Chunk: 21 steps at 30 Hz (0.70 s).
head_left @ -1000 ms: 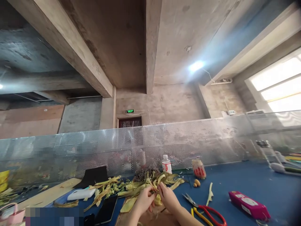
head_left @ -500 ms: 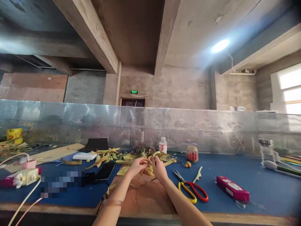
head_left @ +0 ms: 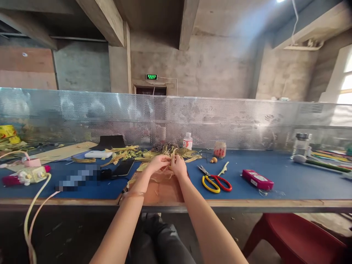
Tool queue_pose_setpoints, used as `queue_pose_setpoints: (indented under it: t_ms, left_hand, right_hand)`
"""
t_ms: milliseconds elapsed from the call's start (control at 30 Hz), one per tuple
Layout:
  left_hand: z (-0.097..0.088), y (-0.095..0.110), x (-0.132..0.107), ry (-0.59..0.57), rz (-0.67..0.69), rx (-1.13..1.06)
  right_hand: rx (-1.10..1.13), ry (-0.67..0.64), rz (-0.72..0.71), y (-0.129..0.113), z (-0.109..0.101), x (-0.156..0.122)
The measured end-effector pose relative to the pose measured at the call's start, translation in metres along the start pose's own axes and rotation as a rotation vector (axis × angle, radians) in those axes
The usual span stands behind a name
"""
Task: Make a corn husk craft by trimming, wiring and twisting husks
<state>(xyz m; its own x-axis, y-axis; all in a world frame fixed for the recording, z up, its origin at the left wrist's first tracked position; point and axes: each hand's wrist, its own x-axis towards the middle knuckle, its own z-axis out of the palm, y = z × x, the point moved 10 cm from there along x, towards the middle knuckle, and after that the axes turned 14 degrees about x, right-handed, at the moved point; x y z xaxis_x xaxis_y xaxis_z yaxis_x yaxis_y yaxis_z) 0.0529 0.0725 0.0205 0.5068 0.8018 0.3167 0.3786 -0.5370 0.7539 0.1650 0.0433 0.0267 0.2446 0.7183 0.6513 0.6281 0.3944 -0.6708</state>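
The left hand and the right hand were close together over the far end of a brown board on the blue bench. Both had bent fingers drawn in toward each other among yellowish dried leaves; what lay between the fingertips was too small to make out, so whether either hand gripped a piece could not be told. The leaves spread just beyond the hands and to both sides, with a dark wiry tangle at their far edge. Right of the board lay scissors with one yellow and one red handle, blades apart and pointing far left, and just beside them a pale strip. Farther off stood a bottle with a red and white label and, to its right, a jar with red markings. A magenta packet lay right of the scissors. To the left were a black phone-like slab and a white flat case.
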Motion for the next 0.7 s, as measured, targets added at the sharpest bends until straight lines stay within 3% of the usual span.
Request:
queue_pose_setpoints:
  t_ms: [367,700]
  left_hand:
    - [-0.0034,0.003,-0.0033,-0.002,-0.011,0.044]
    - [-0.005,-0.003,0.003,0.016,0.037,0.046]
  right_hand:
    - [0.054,-0.058,-0.021,-0.0046,0.0105,-0.002]
    - [0.451,-0.016,0.039,0.0019,0.0073,0.004]
